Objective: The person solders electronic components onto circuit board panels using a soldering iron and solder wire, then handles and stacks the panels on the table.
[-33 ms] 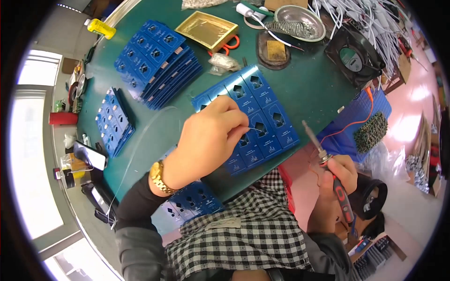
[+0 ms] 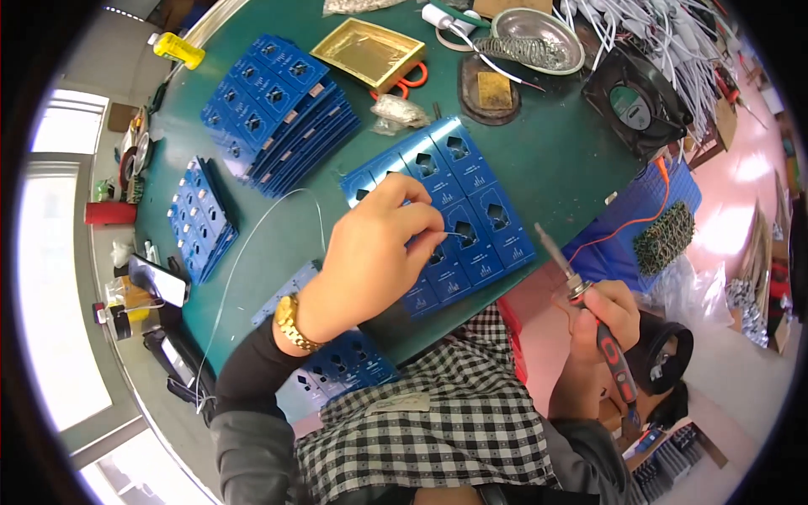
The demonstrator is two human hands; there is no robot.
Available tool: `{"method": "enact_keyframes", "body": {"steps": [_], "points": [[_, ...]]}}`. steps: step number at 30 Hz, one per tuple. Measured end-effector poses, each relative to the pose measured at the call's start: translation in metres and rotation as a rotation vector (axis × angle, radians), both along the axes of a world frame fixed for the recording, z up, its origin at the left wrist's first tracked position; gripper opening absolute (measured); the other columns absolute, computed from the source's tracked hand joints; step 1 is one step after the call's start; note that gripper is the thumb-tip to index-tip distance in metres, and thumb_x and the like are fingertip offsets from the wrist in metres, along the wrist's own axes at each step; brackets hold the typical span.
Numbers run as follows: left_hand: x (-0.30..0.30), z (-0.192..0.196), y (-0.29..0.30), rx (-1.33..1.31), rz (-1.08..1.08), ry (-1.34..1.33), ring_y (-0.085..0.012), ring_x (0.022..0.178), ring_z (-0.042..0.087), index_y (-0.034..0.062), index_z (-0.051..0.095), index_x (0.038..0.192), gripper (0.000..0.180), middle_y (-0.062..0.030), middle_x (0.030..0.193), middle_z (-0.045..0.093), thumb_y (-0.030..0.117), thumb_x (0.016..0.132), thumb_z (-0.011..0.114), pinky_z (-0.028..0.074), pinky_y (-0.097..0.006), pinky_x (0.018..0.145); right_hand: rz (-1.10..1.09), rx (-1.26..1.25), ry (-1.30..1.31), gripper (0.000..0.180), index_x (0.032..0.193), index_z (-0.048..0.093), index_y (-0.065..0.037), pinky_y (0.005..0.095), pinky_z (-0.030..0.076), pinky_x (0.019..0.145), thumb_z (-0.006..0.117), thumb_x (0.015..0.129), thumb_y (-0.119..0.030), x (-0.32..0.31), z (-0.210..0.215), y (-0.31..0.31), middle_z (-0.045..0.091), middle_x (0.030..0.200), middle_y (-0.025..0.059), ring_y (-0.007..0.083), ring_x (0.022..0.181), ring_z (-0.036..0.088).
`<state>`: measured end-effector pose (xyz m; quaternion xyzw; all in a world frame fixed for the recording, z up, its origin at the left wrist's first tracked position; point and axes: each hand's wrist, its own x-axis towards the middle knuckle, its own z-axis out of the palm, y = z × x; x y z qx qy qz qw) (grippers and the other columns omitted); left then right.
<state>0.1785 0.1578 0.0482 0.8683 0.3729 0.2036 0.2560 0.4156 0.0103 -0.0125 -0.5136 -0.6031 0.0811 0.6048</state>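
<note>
Head view: the left hand [image 2: 370,257] pinches a thin silvery solder wire [image 2: 252,244] over the panel of blue printed circuit boards [image 2: 471,198] lying near the counter's near edge, fingertips resting on it. The right hand [image 2: 602,316] is clenched around a red-and-black soldering iron [image 2: 589,311], held off the counter's edge, tip up. The panel looks light, stiff and thin, probably brittle at its scored joints; best held by its bare edges. The wire is soft, bending easily.
</note>
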Motion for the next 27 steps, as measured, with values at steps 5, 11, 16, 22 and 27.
{"method": "enact_keyframes", "body": {"steps": [5, 11, 16, 22, 27], "points": [[0.010, -0.038, -0.011, -0.032, -0.007, -0.081, -0.0257, 0.092, 0.056, 0.0064, 0.064, 0.078, 0.013, -0.0060, 0.101, 0.059, 0.004, 0.069, 0.073, 0.043, -0.037, 0.081, 0.008, -0.101, 0.131, 0.020, 0.090, 0.064, 0.000, 0.0284, 0.045, 0.050, 0.069, 0.074, -0.012, -0.011, 0.003, 0.007, 0.062, 0.067, 0.0110, 0.0197, 0.055, 0.057], [0.017, -0.047, -0.009, -0.009, -0.001, -0.066, -0.0249, 0.091, 0.051, 0.0086, 0.063, 0.075, 0.013, -0.0035, 0.097, 0.057, 0.004, 0.067, 0.071, 0.038, -0.038, 0.078, 0.167, -0.180, 0.051, 0.022, 0.090, 0.068, 0.003, 0.0268, 0.045, 0.046, 0.069, 0.069, -0.001, -0.014, 0.005, 0.026, 0.062, 0.065, 0.0127, 0.0190, 0.051, 0.058], [0.016, -0.050, -0.007, -0.021, -0.009, -0.057, -0.0240, 0.091, 0.051, 0.0090, 0.062, 0.075, 0.014, -0.0028, 0.097, 0.058, 0.003, 0.065, 0.071, 0.037, -0.037, 0.080, 0.180, -0.206, 0.050, 0.022, 0.090, 0.068, 0.004, 0.0248, 0.044, 0.044, 0.069, 0.068, 0.003, -0.019, 0.001, 0.033, 0.062, 0.064, 0.0125, 0.0173, 0.050, 0.058], [0.018, -0.051, -0.006, -0.021, -0.013, -0.041, -0.0230, 0.091, 0.051, 0.0095, 0.063, 0.076, 0.016, -0.0023, 0.098, 0.058, 0.003, 0.064, 0.072, 0.037, -0.037, 0.082, 0.208, -0.248, 0.012, 0.023, 0.091, 0.068, 0.004, 0.0238, 0.044, 0.044, 0.068, 0.067, 0.005, -0.019, 0.005, 0.034, 0.062, 0.064, 0.0117, 0.0158, 0.050, 0.057], [0.017, -0.054, -0.006, -0.016, -0.004, -0.042, -0.0229, 0.089, 0.051, 0.0101, 0.062, 0.076, 0.016, -0.0021, 0.097, 0.059, 0.003, 0.064, 0.071, 0.037, -0.036, 0.081, 0.206, -0.273, 0.003, 0.024, 0.092, 0.068, 0.004, 0.0245, 0.044, 0.044, 0.069, 0.068, 0.004, -0.022, 0.007, 0.033, 0.062, 0.065, 0.0114, 0.0160, 0.050, 0.057]]}}
